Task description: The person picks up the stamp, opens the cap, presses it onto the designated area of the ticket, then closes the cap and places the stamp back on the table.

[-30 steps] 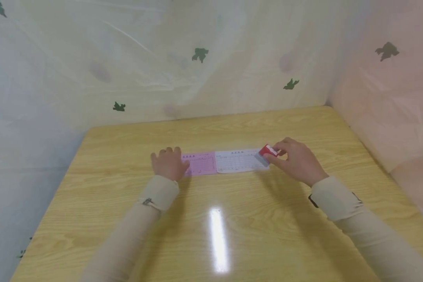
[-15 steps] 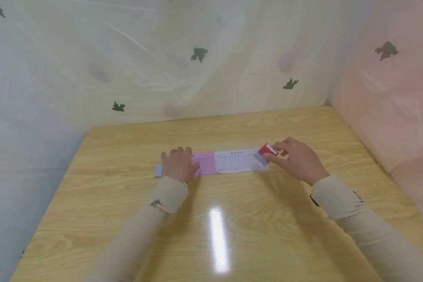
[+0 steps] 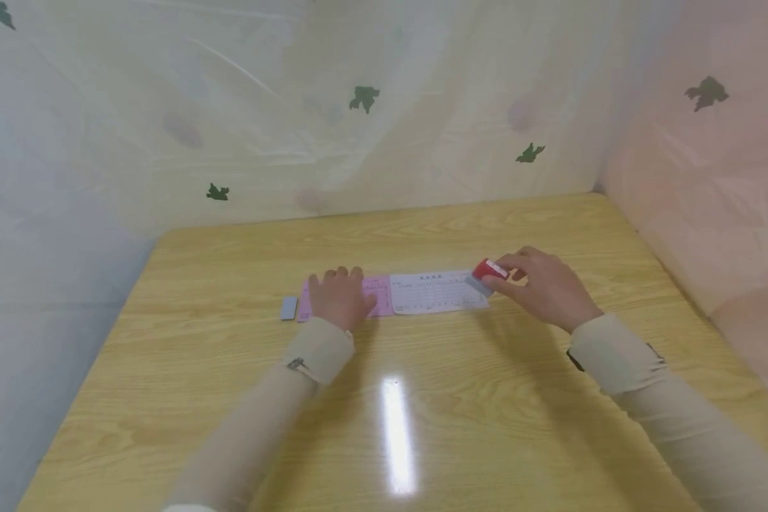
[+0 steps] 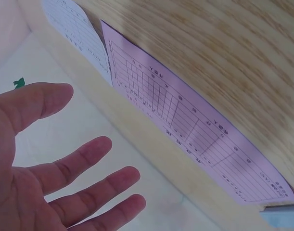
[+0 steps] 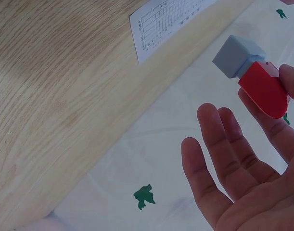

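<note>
A pink printed form (image 3: 378,289) and a white printed form (image 3: 432,292) lie edge to edge on the wooden table. Over the pink form is my left hand (image 3: 342,300), fingers spread and nothing held; the left wrist view shows its fingers (image 4: 89,154) apart from the paper. My right hand (image 3: 548,288) pinches a red and grey hand stamp (image 5: 263,86) between thumb and forefinger, the other fingers loose. Tilted, the stamp hangs above the white form's right end. Left of the pink form rests a small grey-blue rectangular block (image 3: 289,308).
The wooden table (image 3: 486,427) spreads out toward me, with a bright light reflection on it. A pale curtain (image 3: 262,107) with dark green leaf-like shapes hangs along the table's back and sides.
My left hand has moved right across the pink form, uncovering the grey-blue block and the form's left end. The right hand keeps hold of the stamp and has hardly moved.
</note>
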The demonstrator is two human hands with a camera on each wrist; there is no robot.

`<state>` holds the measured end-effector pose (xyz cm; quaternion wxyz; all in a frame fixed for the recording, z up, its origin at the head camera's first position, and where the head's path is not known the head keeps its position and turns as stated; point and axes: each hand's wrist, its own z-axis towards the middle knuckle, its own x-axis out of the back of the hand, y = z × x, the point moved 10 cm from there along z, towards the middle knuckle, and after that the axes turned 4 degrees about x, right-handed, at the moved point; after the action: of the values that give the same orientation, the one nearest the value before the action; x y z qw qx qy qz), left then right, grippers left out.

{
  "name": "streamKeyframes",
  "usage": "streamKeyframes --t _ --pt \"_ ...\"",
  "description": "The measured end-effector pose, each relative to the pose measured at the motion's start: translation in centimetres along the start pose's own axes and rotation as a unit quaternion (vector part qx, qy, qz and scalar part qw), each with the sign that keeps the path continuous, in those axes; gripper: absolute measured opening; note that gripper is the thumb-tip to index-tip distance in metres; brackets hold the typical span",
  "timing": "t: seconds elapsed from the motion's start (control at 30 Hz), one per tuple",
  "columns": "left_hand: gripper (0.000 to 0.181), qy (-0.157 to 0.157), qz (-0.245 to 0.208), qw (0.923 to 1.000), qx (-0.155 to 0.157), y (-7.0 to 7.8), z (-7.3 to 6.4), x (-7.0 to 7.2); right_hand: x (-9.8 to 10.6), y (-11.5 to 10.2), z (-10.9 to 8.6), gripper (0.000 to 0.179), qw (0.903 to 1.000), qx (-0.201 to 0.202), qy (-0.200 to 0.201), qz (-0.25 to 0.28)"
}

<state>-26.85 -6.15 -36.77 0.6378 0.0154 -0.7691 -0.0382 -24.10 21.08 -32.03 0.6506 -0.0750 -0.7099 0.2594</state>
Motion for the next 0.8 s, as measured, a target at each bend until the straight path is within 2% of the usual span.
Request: streamKeyframes --t 0.17,0.6,0.8 --pt "0.062 -0.004 0.001 1.0 0.002 0.7 0.1 -0.2 0.0 0.3 0.0 0.053 1.0 -0.001 -0.006 -0.003" --pt "0.054 0.021 -0.006 0.9996 -0.015 2.7 0.0 -0.1 -0.2 0.5 -0.1 0.051 0.9998 0.02 0.001 0.003" --pt "0.059 0.012 -0.008 0.9997 -0.019 3.4 0.0 -0.4 -0.5 0.5 -0.1 0.05 0.9995 0.028 -0.009 0.007"
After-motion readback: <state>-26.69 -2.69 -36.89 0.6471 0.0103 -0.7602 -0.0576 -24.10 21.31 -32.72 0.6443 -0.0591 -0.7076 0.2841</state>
